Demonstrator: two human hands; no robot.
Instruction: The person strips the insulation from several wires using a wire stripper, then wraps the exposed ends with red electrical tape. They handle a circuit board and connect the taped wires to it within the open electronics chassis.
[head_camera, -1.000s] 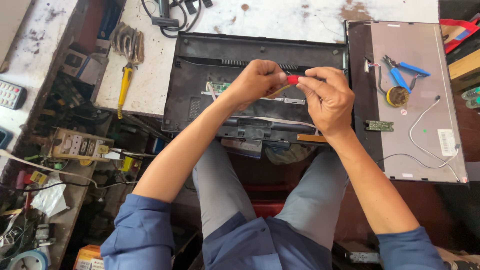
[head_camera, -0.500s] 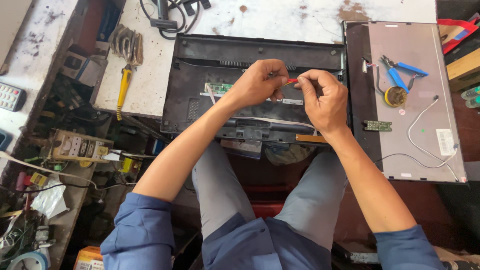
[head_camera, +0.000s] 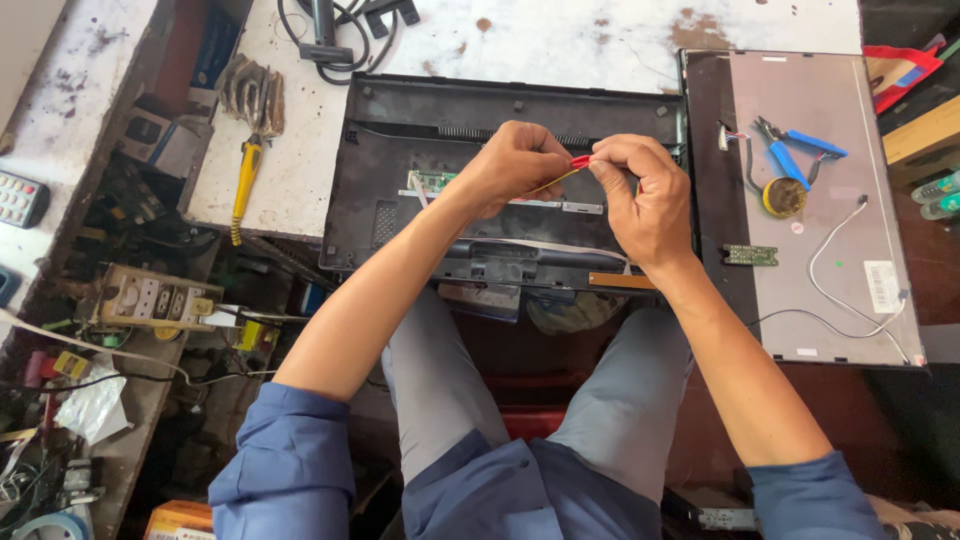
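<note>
Blue-handled pliers lie on the grey panel (right side), a yellow-handled tool on the white bench.

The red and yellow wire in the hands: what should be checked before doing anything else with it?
1. Left hand pinches the wire: ok.
2. Right hand grips the wire's other end: ok.
3. Wire is held above the open black case: ok.
4. Blue pliers lie on the grey panel, in reach: ok.
5. Wire tip bare or joined: cannot tell.
</note>
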